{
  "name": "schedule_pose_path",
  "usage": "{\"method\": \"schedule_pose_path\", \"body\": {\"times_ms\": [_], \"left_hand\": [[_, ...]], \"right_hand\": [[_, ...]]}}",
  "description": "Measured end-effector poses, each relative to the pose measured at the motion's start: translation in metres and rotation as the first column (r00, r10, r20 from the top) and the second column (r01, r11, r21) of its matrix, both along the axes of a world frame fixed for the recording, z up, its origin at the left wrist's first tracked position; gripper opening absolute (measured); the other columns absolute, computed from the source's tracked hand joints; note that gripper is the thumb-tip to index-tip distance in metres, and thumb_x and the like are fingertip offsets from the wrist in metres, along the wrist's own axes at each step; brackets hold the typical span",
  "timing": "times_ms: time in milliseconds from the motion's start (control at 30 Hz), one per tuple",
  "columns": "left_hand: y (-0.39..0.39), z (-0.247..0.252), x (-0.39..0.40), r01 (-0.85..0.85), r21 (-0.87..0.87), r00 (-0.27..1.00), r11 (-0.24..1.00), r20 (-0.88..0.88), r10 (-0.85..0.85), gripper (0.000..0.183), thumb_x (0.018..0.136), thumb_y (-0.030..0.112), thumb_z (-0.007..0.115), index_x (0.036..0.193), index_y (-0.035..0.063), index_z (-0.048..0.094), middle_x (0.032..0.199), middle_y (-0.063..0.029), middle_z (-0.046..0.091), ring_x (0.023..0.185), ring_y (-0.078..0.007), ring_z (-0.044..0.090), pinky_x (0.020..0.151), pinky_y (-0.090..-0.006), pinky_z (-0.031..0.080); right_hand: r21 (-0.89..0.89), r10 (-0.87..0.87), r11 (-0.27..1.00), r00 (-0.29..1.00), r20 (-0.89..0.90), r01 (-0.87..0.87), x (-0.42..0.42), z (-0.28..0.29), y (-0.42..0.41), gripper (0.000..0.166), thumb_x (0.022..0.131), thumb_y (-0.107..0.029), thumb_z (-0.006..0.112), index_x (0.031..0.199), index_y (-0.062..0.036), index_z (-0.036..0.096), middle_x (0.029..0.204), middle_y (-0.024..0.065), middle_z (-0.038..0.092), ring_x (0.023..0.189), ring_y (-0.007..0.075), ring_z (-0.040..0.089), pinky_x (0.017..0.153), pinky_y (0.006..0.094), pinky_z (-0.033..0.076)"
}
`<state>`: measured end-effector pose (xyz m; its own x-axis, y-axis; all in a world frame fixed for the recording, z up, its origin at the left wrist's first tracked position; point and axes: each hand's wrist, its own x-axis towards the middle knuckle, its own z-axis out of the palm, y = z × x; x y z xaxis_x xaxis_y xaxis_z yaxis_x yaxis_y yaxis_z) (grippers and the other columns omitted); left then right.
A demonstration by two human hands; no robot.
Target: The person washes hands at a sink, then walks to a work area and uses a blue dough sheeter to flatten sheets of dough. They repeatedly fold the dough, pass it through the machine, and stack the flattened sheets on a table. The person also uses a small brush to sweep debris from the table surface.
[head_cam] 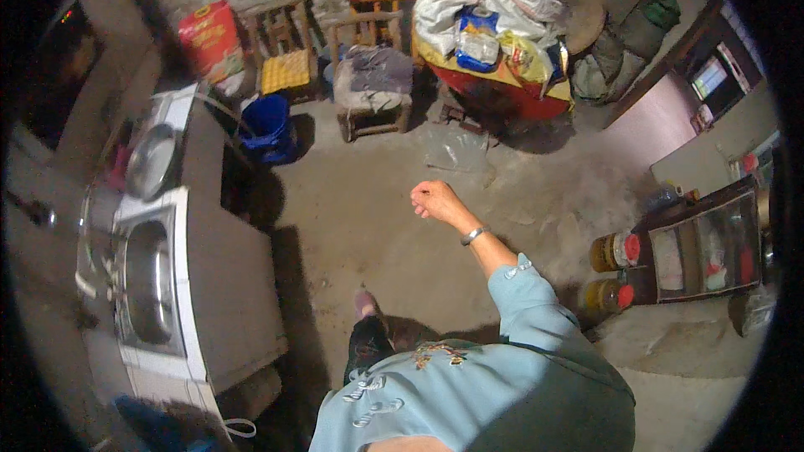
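Note:
My right hand (434, 202) is held out in front of my body, above the concrete floor (352, 226). Its fingers are curled loosely together, and I see nothing held in them. On the wrist sits a silver-coloured bangle (474, 235), below a light blue sleeve (527, 285). The nearest thing beyond the hand is a clear plastic bag (457, 149) lying on the floor, apart from the fingers. My left hand is out of view. One foot in a pinkish shoe (364, 303) steps forward on the floor.
On the left, a counter (196, 301) holds a steel sink (149, 282) and a metal basin (152, 162). A blue bucket (269, 129) stands beyond it, near wooden chairs (374, 85). Sacks (524, 0) lie on a red-sided table (515, 94). Red-lidded jars (612, 251) stand right.

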<state>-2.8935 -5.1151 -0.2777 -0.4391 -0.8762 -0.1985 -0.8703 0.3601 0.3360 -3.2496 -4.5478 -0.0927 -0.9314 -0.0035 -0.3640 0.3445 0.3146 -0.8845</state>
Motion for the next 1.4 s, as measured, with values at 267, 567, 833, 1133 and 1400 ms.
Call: {"method": "schedule_pose_path", "body": {"times_ms": [267,567,833,1133,1400], "left_hand": [[0.071,-0.037,-0.154,0.013,0.168,0.983,0.986,0.179,-0.044,0.025,0.083,0.022,0.059,0.093,0.0001,0.064,0.085,-0.0152,0.067,0.077,-0.0301,0.063,0.071,-0.0426,0.050],[0.154,-0.020,-0.438,0.251,0.217,0.962,0.943,-0.160,-0.219,0.031,0.080,0.025,0.061,0.094,-0.0022,0.064,0.084,-0.0179,0.068,0.076,-0.0336,0.063,0.071,-0.0449,0.050],[0.280,-0.018,-0.338,-0.030,0.172,0.965,0.985,-0.253,0.074,0.032,0.082,0.022,0.069,0.099,-0.0043,0.062,0.083,-0.0115,0.067,0.068,-0.0249,0.061,0.063,-0.0378,0.051],[0.425,0.028,-0.081,-0.649,0.207,0.761,0.732,0.176,0.625,0.038,0.078,0.027,0.066,0.103,-0.0018,0.067,0.105,-0.0230,0.067,0.100,-0.0359,0.063,0.089,-0.0425,0.048],[0.535,-0.033,0.098,-0.756,0.291,0.650,0.586,0.238,0.721,0.028,0.082,0.026,0.065,0.092,0.0002,0.066,0.088,-0.0191,0.064,0.080,-0.0344,0.061,0.072,-0.0432,0.048]], "right_hand": [[-0.038,-0.266,0.964,0.963,-0.038,0.265,-0.130,0.010,0.182,0.018,0.090,-0.015,0.057,0.096,0.0005,0.064,0.083,0.0082,0.066,0.069,0.0175,0.065,0.056,0.0292,0.054],[-0.009,-0.526,0.849,0.844,-0.104,0.528,-0.193,0.042,0.406,0.016,0.089,-0.013,0.057,0.094,-0.0002,0.065,0.083,0.0088,0.067,0.068,0.0175,0.066,0.055,0.0300,0.054],[-0.034,-0.061,0.997,0.990,0.129,0.065,-0.304,-0.037,0.440,0.015,0.091,-0.012,0.055,0.093,-0.0011,0.065,0.078,0.0075,0.065,0.065,0.0149,0.064,0.054,0.0281,0.053],[-0.078,0.565,0.818,0.771,0.295,-0.570,-0.338,-0.101,0.263,0.024,0.090,-0.013,0.059,0.104,0.0059,0.060,0.083,0.0109,0.066,0.068,0.0177,0.066,0.055,0.0292,0.054],[-0.091,0.880,0.384,0.334,0.339,-0.919,-0.214,-0.061,-0.007,0.022,0.087,-0.012,0.060,0.102,0.0044,0.060,0.083,0.0102,0.065,0.071,0.0189,0.066,0.058,0.0302,0.052]]}}
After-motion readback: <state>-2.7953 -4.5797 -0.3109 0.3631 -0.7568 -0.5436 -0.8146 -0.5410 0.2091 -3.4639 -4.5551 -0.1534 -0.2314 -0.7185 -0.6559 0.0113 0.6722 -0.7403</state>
